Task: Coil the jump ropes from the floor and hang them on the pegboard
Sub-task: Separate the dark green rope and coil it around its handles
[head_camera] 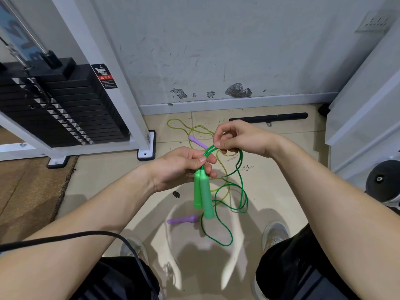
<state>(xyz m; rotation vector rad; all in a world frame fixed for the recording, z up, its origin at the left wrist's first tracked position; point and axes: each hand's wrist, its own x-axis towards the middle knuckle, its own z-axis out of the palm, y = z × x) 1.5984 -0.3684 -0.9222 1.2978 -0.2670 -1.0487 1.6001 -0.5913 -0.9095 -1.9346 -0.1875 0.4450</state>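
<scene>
My left hand (184, 167) grips the tops of two green jump-rope handles (204, 195), which hang side by side pointing down. The green cord (240, 187) arches from them up to my right hand (236, 138), which pinches it between thumb and fingers. From there the cord drops in loose loops toward the floor. A second rope lies on the tiles: a yellow-green cord (184, 124) with two purple handles, one (198, 142) behind my hands and one (183, 219) near my feet. No pegboard is in view.
A weight-stack machine (65, 105) with a white frame stands at the left, its foot (147, 152) on the floor. A black bar (268, 118) lies along the wall. White equipment (363, 109) and a wheel (381, 180) stand at the right. A brown mat (28, 187) covers the left floor.
</scene>
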